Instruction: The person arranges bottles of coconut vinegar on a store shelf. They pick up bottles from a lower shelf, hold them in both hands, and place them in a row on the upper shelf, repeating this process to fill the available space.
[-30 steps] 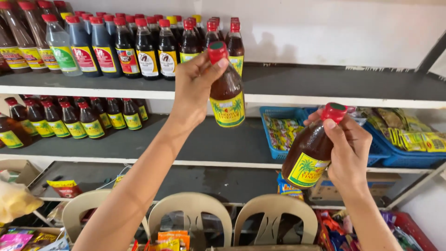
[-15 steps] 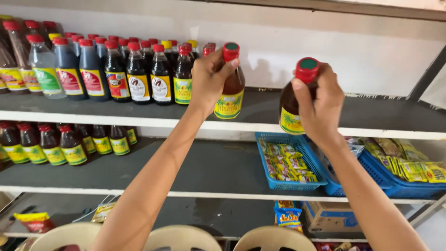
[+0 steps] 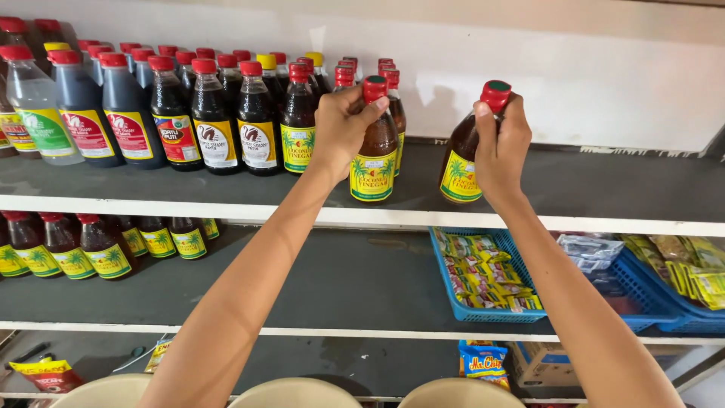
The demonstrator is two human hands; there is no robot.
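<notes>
The left hand (image 3: 341, 128) is closed around the neck of a brown bottle (image 3: 375, 159) with a red cap and a yellow label. This bottle stands upright near the front edge of the top shelf (image 3: 604, 189). The fingers cover most of the neck, so only the cap and the lower body can be seen. The right hand (image 3: 500, 147) has its grip closed on the neck of a second brown bottle (image 3: 461, 162) of the same kind, a little to the right. This one leans slightly to the left, and the picture does not show clearly if its bottom rests flat on the shelf. The palm hides the right side of it.

Just to the left of the first bottle, rows of dark bottles (image 3: 226, 121) with red caps fill the shelf, and some bottles behind have yellow caps. The back rows are mostly hidden by the front ones. At the far left, a bottle with clear liquid (image 3: 34, 106) is partly cut by the frame edge.

On the middle shelf (image 3: 302, 287) below, small brown bottles (image 3: 98, 245) stand at the left, with their tops hidden under the shelf above. Blue baskets (image 3: 491, 313) with packets stand at the right, partly behind the right forearm. At the bottom edge, rounded beige chair backs (image 3: 294, 393) are cut off.
</notes>
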